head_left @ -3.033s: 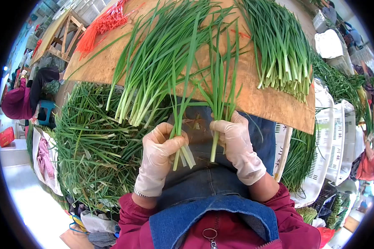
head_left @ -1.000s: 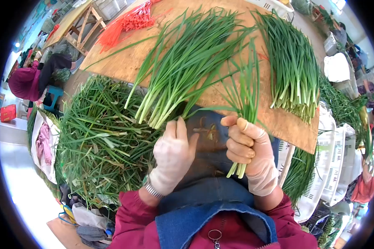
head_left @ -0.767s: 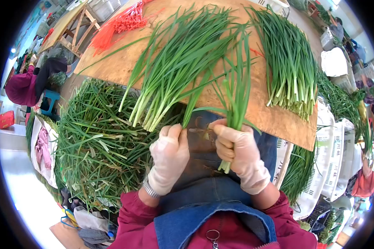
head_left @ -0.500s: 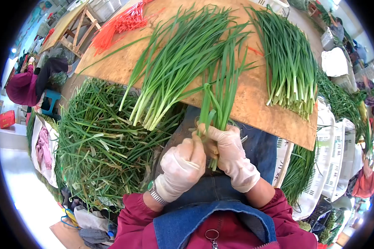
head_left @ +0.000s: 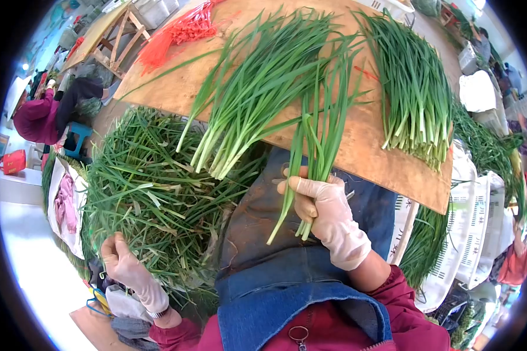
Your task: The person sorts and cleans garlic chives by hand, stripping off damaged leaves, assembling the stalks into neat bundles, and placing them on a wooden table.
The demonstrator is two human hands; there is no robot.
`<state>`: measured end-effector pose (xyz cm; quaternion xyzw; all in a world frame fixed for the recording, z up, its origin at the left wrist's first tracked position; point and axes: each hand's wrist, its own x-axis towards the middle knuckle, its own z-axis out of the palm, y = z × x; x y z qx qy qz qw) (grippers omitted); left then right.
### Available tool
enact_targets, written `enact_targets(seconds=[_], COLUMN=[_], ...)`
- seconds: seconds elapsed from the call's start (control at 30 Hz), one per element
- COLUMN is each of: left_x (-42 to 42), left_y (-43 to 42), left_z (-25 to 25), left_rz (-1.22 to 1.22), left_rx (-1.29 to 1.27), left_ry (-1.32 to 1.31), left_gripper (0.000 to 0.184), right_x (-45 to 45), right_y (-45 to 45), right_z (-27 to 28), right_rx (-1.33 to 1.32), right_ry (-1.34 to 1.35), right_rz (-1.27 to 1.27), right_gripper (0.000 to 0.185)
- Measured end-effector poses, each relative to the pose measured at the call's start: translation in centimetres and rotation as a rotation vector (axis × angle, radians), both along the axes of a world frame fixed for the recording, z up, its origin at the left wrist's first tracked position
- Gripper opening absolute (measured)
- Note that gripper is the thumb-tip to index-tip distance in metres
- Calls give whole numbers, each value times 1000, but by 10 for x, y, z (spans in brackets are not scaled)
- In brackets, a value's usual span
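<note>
My right hand [head_left: 331, 213], in a pale thin glove, is closed around a small bunch of garlic chives [head_left: 325, 140]. Their pale stem ends stick out below the fingers, and one stalk slants apart toward the lower left. My left hand [head_left: 132, 272], gloved too, is over the lower left edge of a heap of loose leaves and trimmings [head_left: 158, 199]. Its fingers are bent close together; whatever may be between them cannot be made out. Ahead, a loose pile of chives [head_left: 257, 93] lies on the wooden board [head_left: 363, 158], its stem ends overhanging the edge.
A neat stack of chives [head_left: 416, 88] occupies the board's right side. Red ties [head_left: 178, 32] lie at its far left. White plastic crates [head_left: 451, 234] stand to the right. Another person [head_left: 44, 117] sits at the far left by a blue stool [head_left: 77, 139].
My left hand has left the bunch and swung down-left to the trimmings heap. My right hand still grips the chives, and one stalk now hangs apart from them.
</note>
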<state>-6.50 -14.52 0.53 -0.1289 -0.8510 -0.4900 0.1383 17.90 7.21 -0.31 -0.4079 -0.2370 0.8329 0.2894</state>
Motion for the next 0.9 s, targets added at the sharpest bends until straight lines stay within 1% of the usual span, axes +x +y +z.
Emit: enact_targets(seconds=[0.1, 0.13, 0.17, 0.2, 0.27, 0.33, 0.43, 0.53, 0.6, 0.63, 0.67, 0.77, 0.8, 0.83, 0.87, 0.9], left_x=[28, 45, 68, 89, 117, 127, 133, 114, 95, 66, 38, 9, 19, 35, 50, 61], left_y=[16, 26, 43, 60, 94, 114, 117, 92, 68, 49, 33, 21, 37, 59, 79, 97], left_z=[-5, -6, -4, 4, 10, -9, -20, -5, -1, -2, -5, -12, -9, -8, -4, -5], left_rz=[-155, -352, -587, -759, -952, -971, -1017, -884, -370, -224, -78, -202, -336, -461, -569, -645], left_rx=[-315, -339, -213, -222, -153, -86, 22, -18, 310, 149, -11, -662, -585, -412, -425, -375], left_ry=[5, -136, -255, -422, -757, -855, -418, -4, -233, -146, -58, 367, 494, 488, 490, 600], left_gripper=[19, 22, 19, 17, 17, 17, 10, 6, 7, 8, 10, 14, 17, 20, 25, 24], right_x=[-2, -3, -4, -5, -5, -4, -5, -4, 0, 2, 5, 2, 0, -1, -1, -1], right_y=[-5, -6, -8, -10, -14, -16, -15, -10, -1, 4, 8, 7, 5, 5, 5, 7], right_z=[1, 3, 3, 3, 2, 2, 1, 0, 4, 5, -5, -8, -6, -4, -3, -3], right_rx=[-5, 4, 13, 23, 38, 54, 70, 55, 33, 8, -24, -107, -153, -197, -210, -222], right_ry=[23, 26, 13, 1, -34, -76, -80, -24, 43, 102, 154, 203, 205, 206, 231, 257], right_rz=[3, 4, 5, 7, 5, 4, -62, -109, -147, -164, -175, -154, -150, -144, -127, -112], right_gripper=[15, 15, 15, 15, 16, 16, 18, 20, 20, 19, 21, 21, 21, 21, 21, 20])
